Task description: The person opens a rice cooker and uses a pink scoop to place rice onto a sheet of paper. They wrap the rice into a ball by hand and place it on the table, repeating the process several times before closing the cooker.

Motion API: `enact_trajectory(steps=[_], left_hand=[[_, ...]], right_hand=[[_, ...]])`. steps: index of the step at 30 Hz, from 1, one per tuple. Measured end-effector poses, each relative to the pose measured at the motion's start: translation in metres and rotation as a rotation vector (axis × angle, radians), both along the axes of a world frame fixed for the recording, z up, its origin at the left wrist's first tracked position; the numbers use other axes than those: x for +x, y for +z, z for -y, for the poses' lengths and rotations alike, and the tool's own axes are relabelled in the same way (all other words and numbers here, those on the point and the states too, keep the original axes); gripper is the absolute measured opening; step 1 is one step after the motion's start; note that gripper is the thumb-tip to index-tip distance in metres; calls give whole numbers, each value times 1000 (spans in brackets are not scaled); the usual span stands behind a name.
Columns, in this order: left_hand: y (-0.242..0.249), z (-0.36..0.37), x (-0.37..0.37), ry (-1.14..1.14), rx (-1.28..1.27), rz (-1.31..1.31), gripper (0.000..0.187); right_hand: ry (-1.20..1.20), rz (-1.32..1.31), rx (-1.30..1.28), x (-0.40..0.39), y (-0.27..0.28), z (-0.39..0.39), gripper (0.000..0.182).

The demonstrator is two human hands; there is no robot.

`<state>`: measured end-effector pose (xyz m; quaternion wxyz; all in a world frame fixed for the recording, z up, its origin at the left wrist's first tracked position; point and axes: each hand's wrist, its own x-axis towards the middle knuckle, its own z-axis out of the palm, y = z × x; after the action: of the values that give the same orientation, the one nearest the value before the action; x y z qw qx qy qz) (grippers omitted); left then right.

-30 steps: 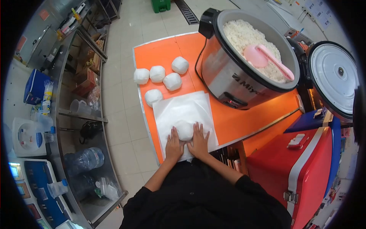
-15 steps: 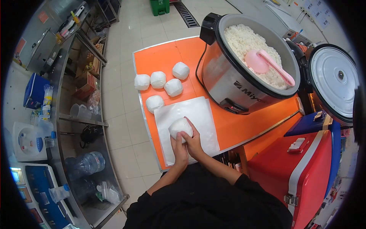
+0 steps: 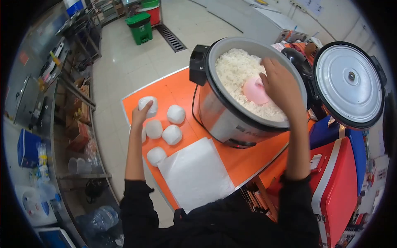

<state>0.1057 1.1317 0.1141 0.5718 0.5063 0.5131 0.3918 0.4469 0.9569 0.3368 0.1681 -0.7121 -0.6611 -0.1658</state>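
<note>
My left hand (image 3: pixel 141 113) is closed around a white paper-wrapped rice ball (image 3: pixel 148 106) at the far left of the orange table (image 3: pixel 186 99). More wrapped balls (image 3: pixel 172 134) sit just below and to the right of it. Over the big rice cooker (image 3: pixel 213 111), my right hand (image 3: pixel 278 78) reaches in with thumb and fingers apart. Beneath its fingers, a pink rice paddle (image 3: pixel 255 91) lies on the white rice (image 3: pixel 233 68), its handle mostly hidden by my hand and forearm. A stack of white paper sheets (image 3: pixel 196 175) lies flat near my body.
The cooker's lid (image 3: pixel 349 84) hangs open on the right. A red cooler box (image 3: pixel 337 182) and a blue one (image 3: pixel 351 165) stand below it. Steel shelving (image 3: pixel 62 169) runs along the left. A green bin (image 3: pixel 140 29) stands on the floor beyond the table.
Both hands have left the paper stack, where they were cupping a wrapped ball. The left carried it to the other balls; the right moved up over the cooker. The view has shifted.
</note>
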Motion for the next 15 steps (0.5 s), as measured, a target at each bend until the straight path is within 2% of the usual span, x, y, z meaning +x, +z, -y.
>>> enact_trajectory(steps=[1, 2, 4, 6, 7, 8, 10, 12, 13, 14, 15], left_hand=[[-39, -40, -9, -36, -62, -229, 66], [-73, -77, -11, -67, -120, -455, 70], [-131, -101, -19, -141, 16, -618, 77], [-111, -78, -7, -98, -30, -785, 77], [-94, -56, 2, 40, 65, -932, 75], [-77, -35, 13, 185, 164, -1075, 73], [-72, -3, 17, 254, 573, -1034, 69], [-69, 66, 20, 81, 859, -1047, 66], [-43, 122, 29, 8, 863, -925, 61], [-97, 161, 19, -93, 1034, -906, 55], [-96, 204, 23, -240, 884, -798, 52]], right_hand=[[-28, 106, -393, 36, 1, -9, 33], [-48, 116, -378, 41, -2, -13, 33], [-132, 129, -850, 49, -11, -21, 34], [-108, 41, -679, 63, -40, -19, 31], [-48, -66, -556, 70, -49, -14, 24], [-54, -61, -551, 75, -44, -19, 24], [-25, -68, -336, 90, -27, -41, 22], [-22, 210, -164, 111, -19, -70, 27], [-44, 202, -208, 121, -19, -92, 30], [21, 213, -107, 124, -21, -101, 33], [23, 228, -139, 124, -25, -115, 31]])
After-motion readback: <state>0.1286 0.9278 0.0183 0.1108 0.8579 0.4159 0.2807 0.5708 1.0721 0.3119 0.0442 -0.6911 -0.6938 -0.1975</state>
